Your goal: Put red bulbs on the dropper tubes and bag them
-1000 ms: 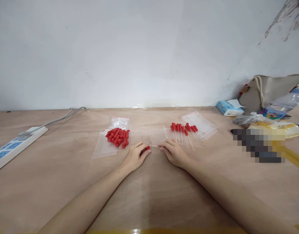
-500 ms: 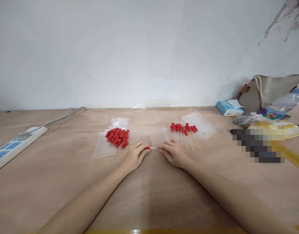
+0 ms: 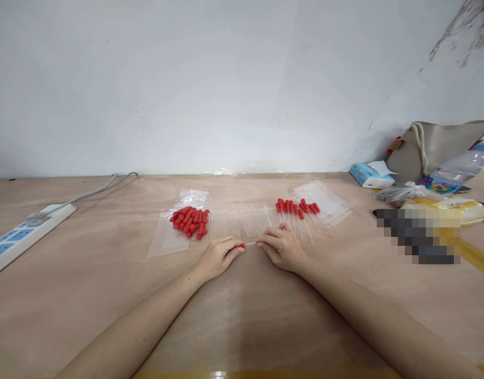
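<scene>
Both hands were locked on, low over the wooden table (image 3: 87,284)! The left hand (image 3: 221,255) had a red bulb (image 3: 240,245) pinched between thumb and fingers, only its end peeking out, and the right hand (image 3: 282,248) gripped a thin clear tube (image 3: 250,244) at the fingertips. There it was, bridging the short gap, its end right up at the bulb; how far inside, you couldn't tell. Just beyond the hands ran a row of loose tubes (image 3: 259,221), side by side. Over on the left, a heap of spare bulbs (image 3: 189,221) lay on clear plastic bags (image 3: 165,245); across on the right, red-topped tubes (image 3: 291,206) lay partly over more bags (image 3: 331,197). Way out left sat a white power strip (image 3: 24,235), and far right, a blue tissue pack (image 3: 370,177).
</scene>
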The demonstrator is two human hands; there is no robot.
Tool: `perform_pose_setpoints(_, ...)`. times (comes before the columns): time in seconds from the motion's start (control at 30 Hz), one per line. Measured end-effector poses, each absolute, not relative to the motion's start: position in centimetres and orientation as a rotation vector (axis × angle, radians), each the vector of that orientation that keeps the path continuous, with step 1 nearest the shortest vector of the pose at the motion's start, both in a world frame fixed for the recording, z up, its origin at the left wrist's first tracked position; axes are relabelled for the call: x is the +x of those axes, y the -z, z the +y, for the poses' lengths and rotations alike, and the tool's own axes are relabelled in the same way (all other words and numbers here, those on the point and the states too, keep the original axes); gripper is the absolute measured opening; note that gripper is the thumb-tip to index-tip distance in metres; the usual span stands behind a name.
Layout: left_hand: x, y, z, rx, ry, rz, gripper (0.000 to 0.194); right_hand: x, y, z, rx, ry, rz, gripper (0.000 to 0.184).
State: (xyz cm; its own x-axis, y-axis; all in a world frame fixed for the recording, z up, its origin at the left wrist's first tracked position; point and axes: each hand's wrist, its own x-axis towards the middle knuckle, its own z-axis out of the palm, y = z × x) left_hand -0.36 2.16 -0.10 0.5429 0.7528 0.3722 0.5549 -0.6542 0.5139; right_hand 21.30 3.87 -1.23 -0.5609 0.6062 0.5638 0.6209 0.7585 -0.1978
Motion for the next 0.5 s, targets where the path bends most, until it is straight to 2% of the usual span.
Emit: perform_pose_setpoints(0.5, -0.3, -0.1, 1.9, 2.5, -0.749, 1.045, 0.023, 20.1, 1.5, 3.4, -0.879, 0.022, -2.415, 0.025)
